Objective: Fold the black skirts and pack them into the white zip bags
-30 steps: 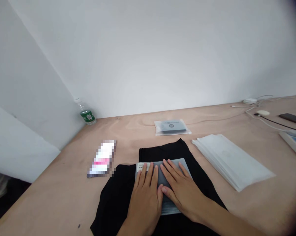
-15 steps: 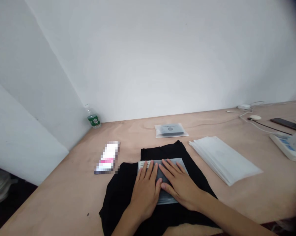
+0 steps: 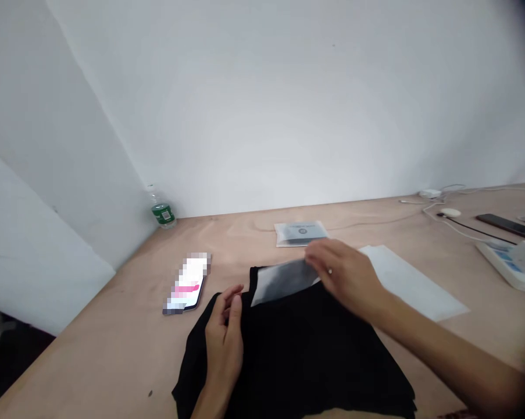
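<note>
A black garment point(image 3: 301, 349) lies spread on the wooden table point(image 3: 114, 361) in front of me. My right hand point(image 3: 345, 276) holds a grey-filled plastic packet point(image 3: 279, 279) by its right edge, lifted off the garment and tilted, blurred by motion. Its fingers are closed on the packet. My left hand point(image 3: 222, 340) rests on the garment's left part, fingers loosely curled and together, thumb up, with nothing visibly in it.
A phone point(image 3: 186, 285) lies left of the garment. A similar sealed packet point(image 3: 299, 233) sits further back. White plastic bags point(image 3: 410, 282) are stacked to the right. A green-labelled bottle point(image 3: 160, 208) stands in the far-left corner. Cables, a dark phone point(image 3: 506, 224) and a white device point(image 3: 513, 262) lie far right.
Both hands were pressing flat on the packet atop the garment. My right hand has now lifted the packet up and away toward the back; my left hand slid left onto the cloth.
</note>
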